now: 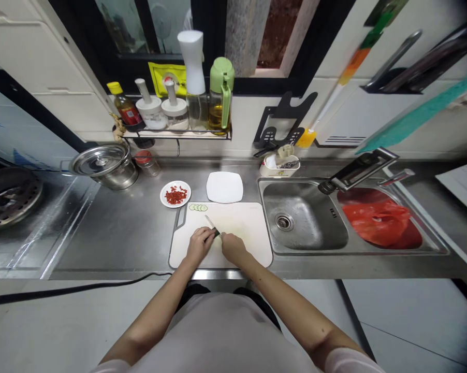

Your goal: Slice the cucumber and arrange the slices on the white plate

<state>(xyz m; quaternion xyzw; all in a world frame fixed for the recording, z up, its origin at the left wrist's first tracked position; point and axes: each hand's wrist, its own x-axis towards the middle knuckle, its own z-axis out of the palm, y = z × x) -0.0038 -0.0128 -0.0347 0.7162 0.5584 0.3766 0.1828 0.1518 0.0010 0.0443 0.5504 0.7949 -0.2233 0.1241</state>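
A white cutting board (252,233) lies on the steel counter in front of me. Both my hands rest on its near middle, close together. My right hand (233,248) is closed on a small knife (210,223), whose thin blade points up and to the left. My left hand (199,243) has its fingers curled and pinches a small dark green cucumber piece (217,232) right beside the blade. Three cucumber slices (198,207) lie in a row at the board's far left corner.
A small plate of chopped red chilli (175,195) and an empty white square plate (224,187) sit behind the board. A sink (303,220) with a red bag (377,220) in its right basin lies to the right. A steel pot (101,165) and a condiment rack (177,133) stand at the back left.
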